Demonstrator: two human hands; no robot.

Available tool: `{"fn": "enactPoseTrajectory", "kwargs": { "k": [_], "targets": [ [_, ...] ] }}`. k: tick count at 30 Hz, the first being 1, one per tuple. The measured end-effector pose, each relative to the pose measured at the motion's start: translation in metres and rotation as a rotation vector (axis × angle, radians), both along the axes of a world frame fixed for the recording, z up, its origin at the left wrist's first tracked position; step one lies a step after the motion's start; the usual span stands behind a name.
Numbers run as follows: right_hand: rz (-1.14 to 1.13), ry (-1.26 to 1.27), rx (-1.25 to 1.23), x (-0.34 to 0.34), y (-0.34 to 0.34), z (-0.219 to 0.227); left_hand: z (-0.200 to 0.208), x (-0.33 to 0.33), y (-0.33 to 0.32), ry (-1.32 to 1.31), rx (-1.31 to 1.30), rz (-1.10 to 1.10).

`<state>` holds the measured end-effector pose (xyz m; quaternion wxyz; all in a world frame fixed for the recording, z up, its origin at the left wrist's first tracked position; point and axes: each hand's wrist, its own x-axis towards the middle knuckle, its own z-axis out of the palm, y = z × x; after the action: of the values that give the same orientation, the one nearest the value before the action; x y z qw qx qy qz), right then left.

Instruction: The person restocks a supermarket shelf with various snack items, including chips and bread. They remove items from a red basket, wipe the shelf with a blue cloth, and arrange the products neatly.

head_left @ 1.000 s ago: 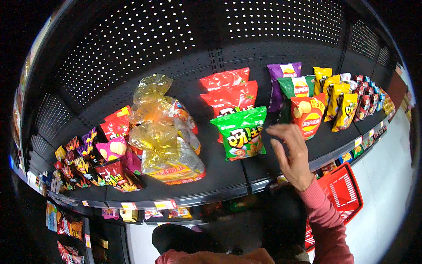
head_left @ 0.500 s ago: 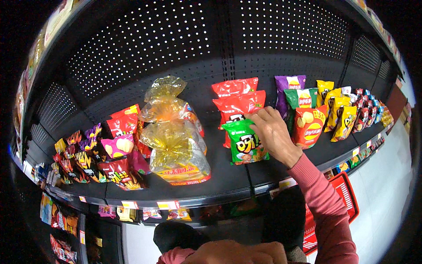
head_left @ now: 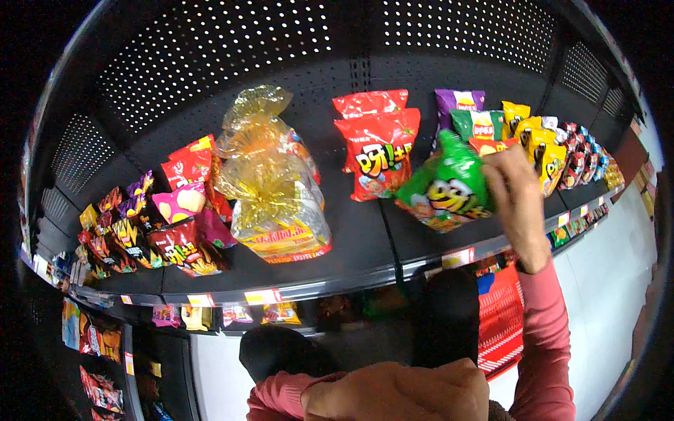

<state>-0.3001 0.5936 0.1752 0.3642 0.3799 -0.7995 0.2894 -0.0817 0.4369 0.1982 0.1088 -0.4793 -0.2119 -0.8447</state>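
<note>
A green snack bag [head_left: 449, 186] hangs tilted from my right hand [head_left: 519, 200], whose closed fingers grip its right side. It is over the shelf [head_left: 361, 242], in front of a largely hidden red-orange chip bag [head_left: 491, 145]. To its left, red snack bags [head_left: 382, 151] stand one behind another. My left hand [head_left: 407, 393] is at the lower edge, close to my body and away from the shelf. Its back shows and its fingers are hidden from view.
Gold-topped clear bread bags [head_left: 281, 210] stand left of the red bags, with more snack bags [head_left: 186, 245] farther left. Purple [head_left: 456, 102], green and yellow chip bags line the right. A red shopping basket [head_left: 502, 319] is below the shelf's front edge [head_left: 337, 282], beside my right forearm.
My right hand has taken the green bag from in front of the red bags and carried it right, tilting it. My left hand has shifted slightly right and up. The view has shifted too.
</note>
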Motion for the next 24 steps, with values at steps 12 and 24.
{"fn": "enactPoseTrajectory", "kwargs": {
  "k": [12,24],
  "targets": [
    [-0.487,-0.505,-0.08,0.075,0.184,-0.094,-0.032,-0.027,0.023,0.224,-0.42,0.505],
    [-0.808,-0.79,-0.142,0.127,0.273,-0.32,-0.038,0.033,0.019,-0.331,-0.287,-0.342]
  ]
}}
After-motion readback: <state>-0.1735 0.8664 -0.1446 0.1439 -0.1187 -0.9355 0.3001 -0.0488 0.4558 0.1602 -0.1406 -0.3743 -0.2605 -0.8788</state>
